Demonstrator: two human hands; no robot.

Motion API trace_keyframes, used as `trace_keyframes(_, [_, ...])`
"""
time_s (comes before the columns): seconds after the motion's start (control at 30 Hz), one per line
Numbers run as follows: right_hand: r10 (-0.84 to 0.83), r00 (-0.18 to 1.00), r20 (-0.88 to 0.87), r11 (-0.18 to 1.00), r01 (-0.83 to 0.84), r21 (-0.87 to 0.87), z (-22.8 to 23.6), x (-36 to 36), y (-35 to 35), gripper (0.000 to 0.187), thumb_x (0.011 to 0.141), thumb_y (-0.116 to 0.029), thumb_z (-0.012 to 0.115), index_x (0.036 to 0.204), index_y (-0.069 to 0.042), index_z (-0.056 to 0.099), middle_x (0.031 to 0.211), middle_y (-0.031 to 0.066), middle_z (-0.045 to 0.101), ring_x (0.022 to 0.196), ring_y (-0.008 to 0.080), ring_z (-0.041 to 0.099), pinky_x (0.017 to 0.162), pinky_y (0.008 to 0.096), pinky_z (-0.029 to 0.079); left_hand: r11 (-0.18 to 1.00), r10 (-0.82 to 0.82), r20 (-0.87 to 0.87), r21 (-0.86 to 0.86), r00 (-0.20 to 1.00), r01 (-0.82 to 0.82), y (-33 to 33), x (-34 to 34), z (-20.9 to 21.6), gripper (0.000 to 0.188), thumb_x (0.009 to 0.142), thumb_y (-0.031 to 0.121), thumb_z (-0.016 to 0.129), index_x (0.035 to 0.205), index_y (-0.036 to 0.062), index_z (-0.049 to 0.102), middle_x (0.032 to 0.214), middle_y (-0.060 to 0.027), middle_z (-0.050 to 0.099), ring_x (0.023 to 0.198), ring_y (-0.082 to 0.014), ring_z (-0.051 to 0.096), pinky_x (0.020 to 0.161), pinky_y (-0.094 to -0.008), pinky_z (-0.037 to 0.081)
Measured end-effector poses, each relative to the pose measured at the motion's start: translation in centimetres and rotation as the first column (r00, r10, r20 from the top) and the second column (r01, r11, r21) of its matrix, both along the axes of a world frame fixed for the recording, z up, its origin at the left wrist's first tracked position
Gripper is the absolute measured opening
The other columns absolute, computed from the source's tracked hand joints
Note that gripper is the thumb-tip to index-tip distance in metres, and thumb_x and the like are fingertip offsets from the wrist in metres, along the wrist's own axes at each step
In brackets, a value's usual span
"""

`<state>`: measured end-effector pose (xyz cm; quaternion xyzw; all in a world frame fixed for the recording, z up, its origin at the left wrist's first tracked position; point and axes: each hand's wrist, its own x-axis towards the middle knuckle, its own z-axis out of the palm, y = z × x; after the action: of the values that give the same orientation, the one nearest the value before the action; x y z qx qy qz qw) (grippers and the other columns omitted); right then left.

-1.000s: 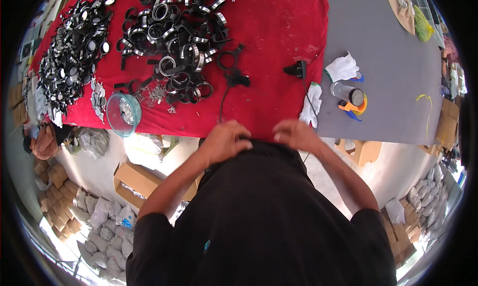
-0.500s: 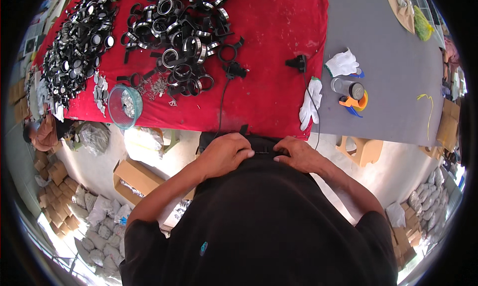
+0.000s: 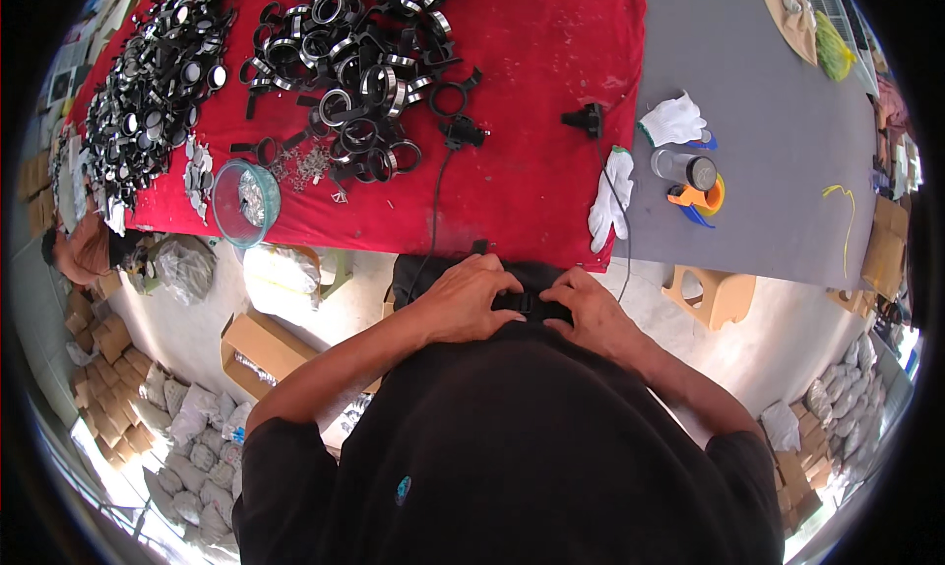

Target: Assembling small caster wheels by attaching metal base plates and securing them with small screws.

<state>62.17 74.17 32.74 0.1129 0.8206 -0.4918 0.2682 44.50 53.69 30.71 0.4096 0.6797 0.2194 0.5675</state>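
At my waist, close to the table's front edge, both hands are on a black buckle [image 3: 525,303] on dark fabric. My left hand [image 3: 471,299] pinches its left side between thumb and fingers. From the other side my right hand [image 3: 591,314] has its fingers closed on the buckle's right end. A black cable [image 3: 435,211] runs down from a small black clamp-like device [image 3: 463,133] on the red cloth towards my left hand. A second cable [image 3: 618,196] drops over the edge from another black device [image 3: 584,120], to the right of my right hand.
Black-and-silver rings [image 3: 379,83] are heaped on the red cloth [image 3: 532,63], with smaller round parts [image 3: 148,112] farther left. A clear bowl [image 3: 246,203] stands by the edge. White gloves [image 3: 612,201], a jar [image 3: 684,169] and orange tape dispenser [image 3: 711,199] lie right. A stool [image 3: 711,294] stands below.
My left hand has moved a little right, closer to my right hand. Both hands now close on the buckle's two sides.
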Motion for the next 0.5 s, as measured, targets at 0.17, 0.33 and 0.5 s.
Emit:
trace_keyframes(0.17, [0.056,0.996,0.069,0.998,-0.053,-0.041,-0.1,0.1,0.6,0.045,0.091,-0.009,0.085,0.132,-0.002,0.070,0.126,0.0196,0.063,0.115,0.0397,0.068,0.102,0.0464,0.057,0.999,0.042,0.021,0.033,0.999,-0.042,-0.4,0.8,-0.5,0.047,0.097,0.033,0.083,0.134,0.0054,0.075,0.122,-0.0174,0.067,0.124,-0.0364,0.064,0.110,-0.0466,0.050])
trace_keyframes(0.33, [0.074,0.988,-0.135,0.996,-0.080,-0.039,-0.4,0.8,0.1,0.043,0.095,-0.010,0.082,0.131,0.000,0.063,0.125,0.0209,0.060,0.118,0.0408,0.064,0.103,0.0488,0.055,0.997,0.050,0.037,0.064,0.998,-0.052,-0.1,1.1,-0.1,0.047,0.096,0.028,0.084,0.136,0.0069,0.075,0.122,-0.0169,0.068,0.123,-0.0363,0.065,0.108,-0.0462,0.052])
trace_keyframes(0.5, [0.074,0.987,-0.144,0.996,-0.080,-0.036,-0.4,1.1,-0.1,0.043,0.095,-0.009,0.081,0.133,0.000,0.063,0.126,0.0204,0.059,0.122,0.0407,0.062,0.106,0.0488,0.053,0.991,0.119,0.090,0.050,0.989,-0.124,0.1,1.6,-0.2,0.042,0.093,0.024,0.087,0.129,0.0054,0.079,0.117,-0.0142,0.069,0.118,-0.0349,0.066,0.102,-0.0448,0.054])
